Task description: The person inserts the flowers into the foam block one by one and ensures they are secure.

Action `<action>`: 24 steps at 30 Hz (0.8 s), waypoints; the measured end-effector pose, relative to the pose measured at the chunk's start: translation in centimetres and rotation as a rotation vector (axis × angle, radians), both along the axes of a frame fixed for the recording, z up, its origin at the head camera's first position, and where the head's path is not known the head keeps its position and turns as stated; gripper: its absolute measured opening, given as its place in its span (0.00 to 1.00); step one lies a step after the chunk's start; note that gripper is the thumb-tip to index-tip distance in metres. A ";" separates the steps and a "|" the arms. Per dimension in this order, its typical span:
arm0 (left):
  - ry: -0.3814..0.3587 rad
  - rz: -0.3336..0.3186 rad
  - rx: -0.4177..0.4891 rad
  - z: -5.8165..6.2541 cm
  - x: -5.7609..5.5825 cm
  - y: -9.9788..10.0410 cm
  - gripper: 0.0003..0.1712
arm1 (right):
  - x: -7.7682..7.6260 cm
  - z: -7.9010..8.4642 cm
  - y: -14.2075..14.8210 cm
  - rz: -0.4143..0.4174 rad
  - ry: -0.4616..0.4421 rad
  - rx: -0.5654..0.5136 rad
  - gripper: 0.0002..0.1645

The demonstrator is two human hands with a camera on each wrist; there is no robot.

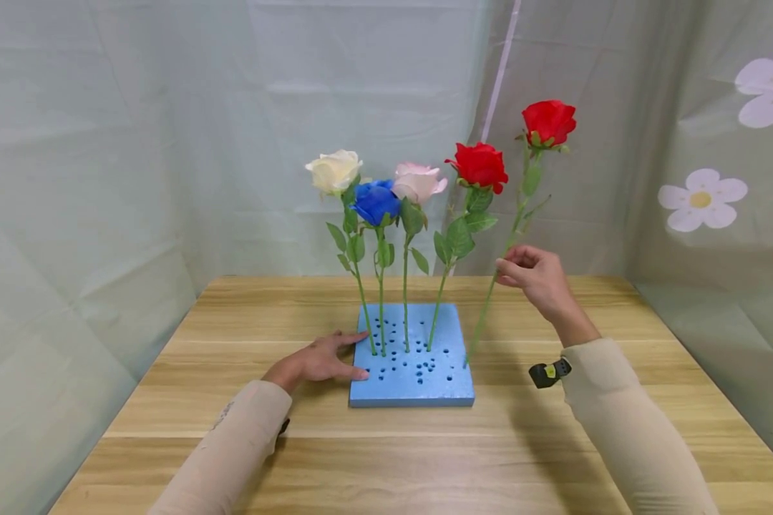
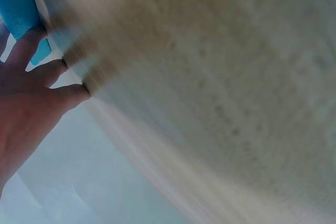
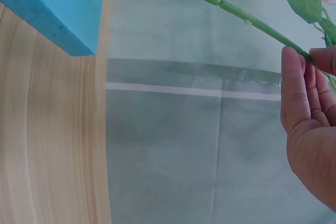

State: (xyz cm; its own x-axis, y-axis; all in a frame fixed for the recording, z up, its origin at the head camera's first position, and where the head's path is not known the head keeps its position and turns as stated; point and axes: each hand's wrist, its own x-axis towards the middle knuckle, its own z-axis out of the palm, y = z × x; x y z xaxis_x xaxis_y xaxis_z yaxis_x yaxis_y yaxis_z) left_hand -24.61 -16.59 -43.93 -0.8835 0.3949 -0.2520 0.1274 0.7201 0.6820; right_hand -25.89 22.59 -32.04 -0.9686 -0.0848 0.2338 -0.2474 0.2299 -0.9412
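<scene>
My right hand (image 1: 537,275) pinches the green stem of a red rose (image 1: 550,123) between thumb and fingertips. The rose leans with its bloom to the upper right, and its stem's lower end overlaps the right edge of a blue perforated board (image 1: 438,390). In the right wrist view the pinched stem (image 3: 247,22) slants toward the blue board (image 3: 58,9). At the board's left edge, my left hand (image 1: 322,357) rests with fingers and thumb spread. Four stems stand in the holes: a white rose (image 1: 335,172), a blue rose (image 1: 376,202), a pale pink rose (image 1: 418,182) and another red rose (image 1: 480,167).
The board lies on a wooden table (image 1: 232,400). Pale curtains (image 1: 245,129) hang behind and beside the table, with white flower prints (image 1: 702,200) on the right one. Many small holes dot the board's top among the stems.
</scene>
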 end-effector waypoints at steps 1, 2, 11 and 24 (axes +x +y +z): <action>0.000 0.000 -0.001 0.0 0.0 0.0 0.52 | -0.1 0.0 -0.1 -0.002 0.002 -0.003 0.16; 0.000 0.001 -0.002 0.0 0.0 0.0 0.52 | -0.2 0.0 -0.3 -0.004 0.002 -0.008 0.16; 0.001 0.000 -0.002 0.0 0.1 0.1 0.52 | -1.1 -0.2 -1.4 -0.015 0.015 -0.023 0.13; -0.002 0.005 -0.009 0.0 0.1 0.0 0.52 | -1.9 -0.9 -2.1 -0.013 0.053 -0.021 0.11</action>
